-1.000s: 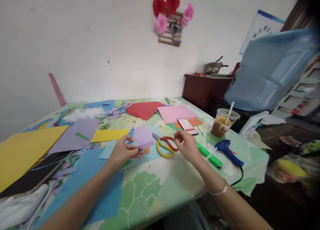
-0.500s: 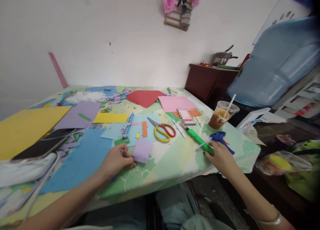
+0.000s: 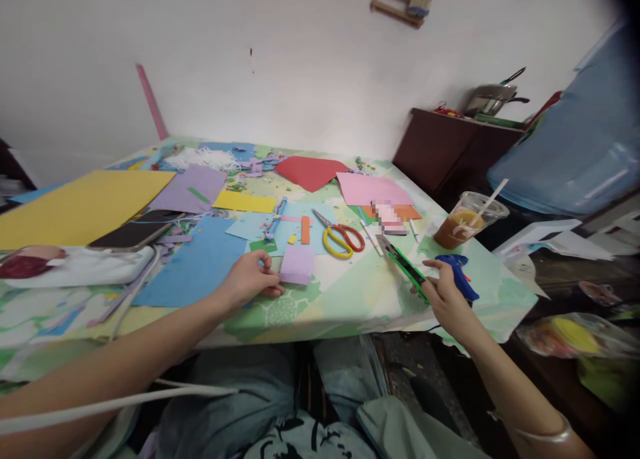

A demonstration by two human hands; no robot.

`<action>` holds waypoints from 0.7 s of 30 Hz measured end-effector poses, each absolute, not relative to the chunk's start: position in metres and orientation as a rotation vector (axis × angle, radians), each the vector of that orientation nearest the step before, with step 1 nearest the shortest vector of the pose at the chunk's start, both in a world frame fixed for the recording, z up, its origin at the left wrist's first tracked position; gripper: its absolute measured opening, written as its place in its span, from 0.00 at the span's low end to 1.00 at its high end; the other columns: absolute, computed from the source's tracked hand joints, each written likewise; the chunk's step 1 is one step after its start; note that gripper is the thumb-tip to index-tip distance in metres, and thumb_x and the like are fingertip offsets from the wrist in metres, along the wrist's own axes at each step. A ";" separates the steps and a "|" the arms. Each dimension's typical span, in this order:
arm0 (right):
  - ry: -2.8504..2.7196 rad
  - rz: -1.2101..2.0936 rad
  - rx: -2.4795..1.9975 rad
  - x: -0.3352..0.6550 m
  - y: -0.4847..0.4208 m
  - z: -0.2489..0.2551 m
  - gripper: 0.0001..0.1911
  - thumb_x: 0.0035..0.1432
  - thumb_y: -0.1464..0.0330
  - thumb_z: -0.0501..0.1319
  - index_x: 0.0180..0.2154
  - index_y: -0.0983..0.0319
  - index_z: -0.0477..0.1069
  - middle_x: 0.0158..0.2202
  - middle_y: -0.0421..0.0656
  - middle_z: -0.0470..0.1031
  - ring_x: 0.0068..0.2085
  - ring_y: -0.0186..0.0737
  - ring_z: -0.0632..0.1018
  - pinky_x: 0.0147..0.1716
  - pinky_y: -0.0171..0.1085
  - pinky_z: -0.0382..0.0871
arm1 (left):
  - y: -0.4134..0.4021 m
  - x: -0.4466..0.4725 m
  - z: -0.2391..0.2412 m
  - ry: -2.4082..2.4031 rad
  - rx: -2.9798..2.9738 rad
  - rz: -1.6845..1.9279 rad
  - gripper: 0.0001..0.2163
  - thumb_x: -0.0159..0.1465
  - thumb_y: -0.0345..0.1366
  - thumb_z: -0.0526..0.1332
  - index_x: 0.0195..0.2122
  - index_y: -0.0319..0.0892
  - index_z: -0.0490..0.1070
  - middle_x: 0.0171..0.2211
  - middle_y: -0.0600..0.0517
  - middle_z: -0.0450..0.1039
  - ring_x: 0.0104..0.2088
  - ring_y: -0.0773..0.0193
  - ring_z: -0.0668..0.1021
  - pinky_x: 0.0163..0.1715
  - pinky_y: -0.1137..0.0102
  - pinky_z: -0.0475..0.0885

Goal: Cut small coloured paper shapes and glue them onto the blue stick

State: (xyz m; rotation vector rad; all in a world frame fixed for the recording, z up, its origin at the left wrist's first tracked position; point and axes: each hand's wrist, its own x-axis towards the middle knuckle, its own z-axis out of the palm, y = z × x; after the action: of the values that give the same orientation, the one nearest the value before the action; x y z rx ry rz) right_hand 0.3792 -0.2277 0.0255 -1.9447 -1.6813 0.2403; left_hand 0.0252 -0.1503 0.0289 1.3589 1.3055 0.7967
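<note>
Now the right hand point(image 3: 447, 302) has its fingers wrapped round a green knife point(image 3: 404, 264). The left hand's point(image 3: 251, 274) fingers curl by the little purple paper point(image 3: 297, 263); I can't tell if they pinch it. Scissors point(image 3: 339, 232) lie between, on the counter point(image 3: 350, 302). A blue glue gun point(image 3: 465, 282) crowds the right hand. A second ago, that hand had no knife.

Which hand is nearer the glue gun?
Right. The right hand, holding the cutter, is beside the glue gun; the left hand is far left, by the small purple paper.
</note>
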 end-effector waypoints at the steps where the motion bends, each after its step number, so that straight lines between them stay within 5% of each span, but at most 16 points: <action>1: -1.664 0.331 -1.893 0.376 -0.233 0.028 0.22 0.61 0.65 0.45 0.56 0.63 0.50 0.25 0.42 0.73 0.25 0.42 0.74 0.27 0.37 0.67 | -0.152 0.023 0.030 1.292 1.410 0.772 0.12 0.47 0.29 0.62 0.23 0.45 0.56 0.17 0.55 0.72 0.23 0.57 0.81 0.22 0.67 0.76; 5: -1.445 0.927 -1.564 0.366 -0.253 0.035 0.28 0.61 0.61 0.48 0.62 0.59 0.47 0.33 0.47 0.75 0.26 0.41 0.73 0.28 0.40 0.68 | -0.152 0.013 0.036 1.243 1.723 0.731 0.08 0.48 0.29 0.62 0.21 0.44 0.61 0.16 0.56 0.70 0.18 0.61 0.75 0.19 0.70 0.70; 11: -1.286 1.302 -1.437 0.357 -0.270 0.026 0.27 0.53 0.60 0.57 0.55 0.59 0.64 0.40 0.52 0.76 0.29 0.44 0.75 0.25 0.40 0.67 | -0.139 0.011 0.033 0.990 2.184 0.753 0.04 0.53 0.32 0.61 0.31 0.45 0.74 0.34 0.49 0.76 0.41 0.56 0.74 0.44 0.64 0.66; 15: -1.277 1.179 -1.518 0.352 -0.270 0.014 0.21 0.49 0.61 0.64 0.46 0.60 0.71 0.30 0.45 0.76 0.26 0.40 0.73 0.21 0.36 0.64 | -0.133 0.022 0.024 0.910 2.295 0.692 0.07 0.56 0.32 0.60 0.36 0.43 0.73 0.36 0.48 0.75 0.39 0.56 0.73 0.43 0.63 0.66; 21: -1.523 0.787 -1.589 0.344 -0.264 0.008 0.14 0.46 0.68 0.66 0.39 0.59 0.75 0.35 0.42 0.79 0.37 0.46 0.77 0.39 0.40 0.69 | -0.126 0.025 0.019 0.842 2.324 0.610 0.08 0.58 0.31 0.57 0.38 0.43 0.72 0.31 0.51 0.73 0.33 0.60 0.74 0.36 0.67 0.68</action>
State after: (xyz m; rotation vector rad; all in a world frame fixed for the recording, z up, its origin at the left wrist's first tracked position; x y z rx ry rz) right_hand 0.3436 -0.2644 0.0084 -1.5891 -1.5233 0.7867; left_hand 0.0255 -0.1261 0.0191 2.3239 0.8424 0.6100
